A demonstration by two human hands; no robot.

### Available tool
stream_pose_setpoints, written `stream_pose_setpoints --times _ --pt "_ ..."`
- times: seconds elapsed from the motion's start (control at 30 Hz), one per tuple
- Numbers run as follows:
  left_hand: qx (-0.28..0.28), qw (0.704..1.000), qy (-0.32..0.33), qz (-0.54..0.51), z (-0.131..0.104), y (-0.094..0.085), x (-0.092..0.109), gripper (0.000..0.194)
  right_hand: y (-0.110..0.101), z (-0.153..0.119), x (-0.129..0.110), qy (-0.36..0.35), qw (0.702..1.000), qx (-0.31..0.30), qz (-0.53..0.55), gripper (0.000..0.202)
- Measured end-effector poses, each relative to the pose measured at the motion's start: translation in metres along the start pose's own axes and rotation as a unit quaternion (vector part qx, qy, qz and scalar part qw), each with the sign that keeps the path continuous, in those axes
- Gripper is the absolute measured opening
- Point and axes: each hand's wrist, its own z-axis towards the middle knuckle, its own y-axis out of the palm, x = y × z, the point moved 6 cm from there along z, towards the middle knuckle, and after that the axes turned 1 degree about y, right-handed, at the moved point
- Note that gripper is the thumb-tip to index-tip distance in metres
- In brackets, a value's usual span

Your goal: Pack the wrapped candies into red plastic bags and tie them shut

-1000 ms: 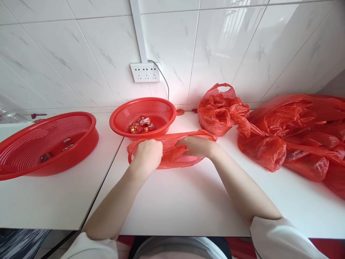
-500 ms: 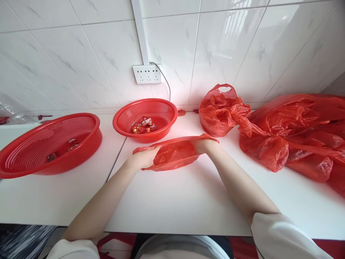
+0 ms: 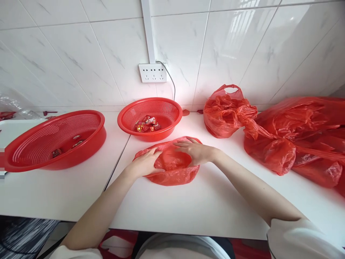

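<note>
Head view: I've got the red plastic bag [image 3: 172,178] on the white tabletop [image 3: 188,208], just in front of the small red colander [image 3: 151,136], mouth opened out, untied, no contents I can make out. Left hand [image 3: 145,162] and right hand [image 3: 199,152] sit at opposite sides of the mouth, fingers spread, no pinch visible. Small foil-wrapped pieces [image 3: 147,124] lie in that colander, so I'd judge only the opening-out done.

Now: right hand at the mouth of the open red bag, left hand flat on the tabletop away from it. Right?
Wrong on the left hand: it is at the mouth of the open red bag too, on the left side. The head view shows it. The right hand is as you said.
</note>
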Motion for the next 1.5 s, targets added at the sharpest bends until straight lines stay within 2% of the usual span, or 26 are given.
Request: stream_pose_setpoints --times 0.07,0.17,0.27,0.37,0.47,0.53,0.6,0.63,0.7,0.73,0.8,0.87,0.9,0.97,1.07,1.2,1.33,1.5 --pt "-0.022 0.999 0.011 -0.023 0.001 0.008 -0.010 0.090 0.018 -0.007 0.026 0.056 0.998 -0.030 0.026 0.098" --pt "-0.020 0.997 0.040 -0.056 0.001 0.011 -0.015 0.085 0.032 -0.017 0.044 0.098 0.990 -0.045 0.087 0.109" --pt "-0.003 0.994 0.071 -0.079 0.001 0.006 -0.009 0.076 0.033 -0.019 0.042 0.086 0.988 -0.035 0.123 0.109" --pt "-0.020 0.992 0.084 -0.098 -0.001 0.003 -0.003 0.068 0.032 -0.018 0.036 0.060 0.989 -0.030 0.135 0.107" --pt "-0.013 0.989 0.081 -0.121 -0.004 -0.001 -0.006 0.069 0.033 -0.018 0.039 0.072 0.988 -0.030 0.131 0.105" --pt "0.006 0.980 0.072 -0.186 -0.005 -0.006 -0.010 0.068 0.031 -0.019 0.041 0.068 0.988 -0.017 0.139 0.100" --pt "0.027 0.949 0.051 -0.309 -0.004 -0.011 -0.015 0.058 0.025 -0.020 0.038 0.051 0.986 0.019 0.155 0.083" --pt "0.045 0.922 0.037 -0.382 -0.003 -0.014 -0.018 0.053 0.019 -0.020 0.036 0.045 0.985 0.047 0.160 0.069" --pt "0.083 0.847 -0.010 -0.525 0.002 -0.018 -0.024 0.052 0.005 -0.021 0.030 0.031 0.979 0.120 0.159 0.041" --pt "0.091 0.804 -0.042 -0.586 0.005 -0.018 -0.027 0.056 -0.004 -0.021 0.026 0.022 0.975 0.159 0.155 0.034" --pt "0.081 0.718 -0.114 -0.682 0.013 -0.014 -0.030 0.071 -0.020 -0.019 0.016 0.004 0.963 0.226 0.147 0.029" --pt "0.060 0.651 -0.159 -0.740 0.021 -0.011 -0.030 0.078 -0.032 -0.013 0.009 -0.004 0.953 0.264 0.149 0.028" --pt "0.063 0.626 -0.160 -0.761 0.025 -0.012 -0.029 0.074 -0.037 -0.008 0.006 -0.002 0.949 0.274 0.154 0.027" --pt "0.091 0.589 -0.133 -0.792 0.033 -0.017 -0.029 0.055 -0.044 0.002 0.002 0.002 0.944 0.286 0.163 0.028" --pt "0.130 0.559 -0.088 -0.814 0.039 -0.018 -0.031 0.031 -0.055 0.016 -0.006 -0.012 0.933 0.316 0.173 0.027" --pt "0.156 0.555 -0.073 -0.814 0.040 -0.001 -0.035 0.020 -0.069 0.023 -0.020 -0.047 0.923 0.352 0.149 0.022" --pt "0.154 0.557 -0.039 -0.815 0.036 0.008 -0.029 0.019 -0.070 0.020 -0.023 -0.046 0.941 0.332 0.047 0.020" --pt "0.130 0.562 -0.029 -0.817 0.028 0.009 -0.020 0.021 -0.059 0.016 -0.011 -0.015 0.959 0.281 -0.045 0.023"
